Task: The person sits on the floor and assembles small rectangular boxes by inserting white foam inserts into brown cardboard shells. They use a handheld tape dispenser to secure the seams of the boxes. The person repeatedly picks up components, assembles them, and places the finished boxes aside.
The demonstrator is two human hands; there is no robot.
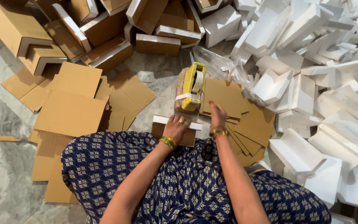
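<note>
matt brown cardboard sheets (69, 112), white foam corner pieces (311, 95), glossy yellow plastic tape dispenser (193, 85)

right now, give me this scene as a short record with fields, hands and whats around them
left hand: palm down on a cardboard-wrapped foam piece at the person's lap
right hand: over the stack of cut cardboard sheets, touching or just above, cannot tell
tape dispenser: yellow, resting just beyond both hands
foam pieces: white pile to the right
finished pieces: cardboard-covered, heaped at the top left
loose cardboard: flat sheets on the floor to the left
floor: grey stone
</note>
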